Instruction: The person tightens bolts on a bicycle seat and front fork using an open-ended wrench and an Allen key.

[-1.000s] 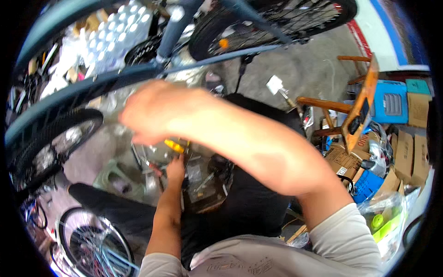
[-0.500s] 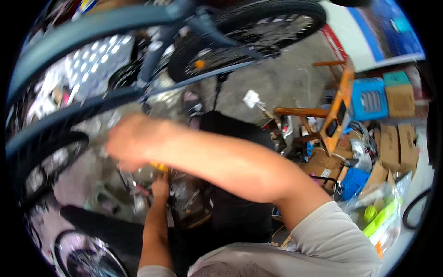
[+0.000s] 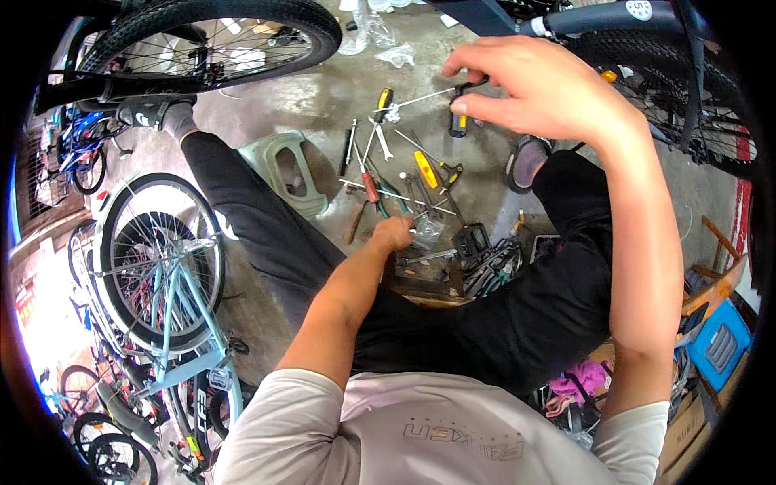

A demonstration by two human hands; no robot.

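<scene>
My right hand point(image 3: 521, 93) is raised at upper right, fingers curved with thumb and index apart. Behind their gap a black-and-yellow tool point(image 3: 458, 125) shows, apparently on the floor. My left hand point(image 3: 392, 233) is low in the middle, fingers curled among tools; what it holds is unclear. Around it lie a red-handled screwdriver point(image 3: 370, 187), a yellow-handled tool point(image 3: 425, 168), black-and-silver wrenches point(image 3: 485, 267) and a small clear bag point(image 3: 428, 232). My legs spread on either side of these tools.
A dark bicycle point(image 3: 614, 16) stands at upper right, a black wheel point(image 3: 315, 44) at upper left. A pale green plastic stool point(image 3: 307, 190) lies left of the tools. A light blue bicycle point(image 3: 174, 299) and others crowd the left; a blue container point(image 3: 719, 339) and cardboard sit at right.
The view has swung, putting the dark bicycle at upper right and the tools mid-frame. My right hand now appears higher and further right in the picture, its fingers more clearly visible.
</scene>
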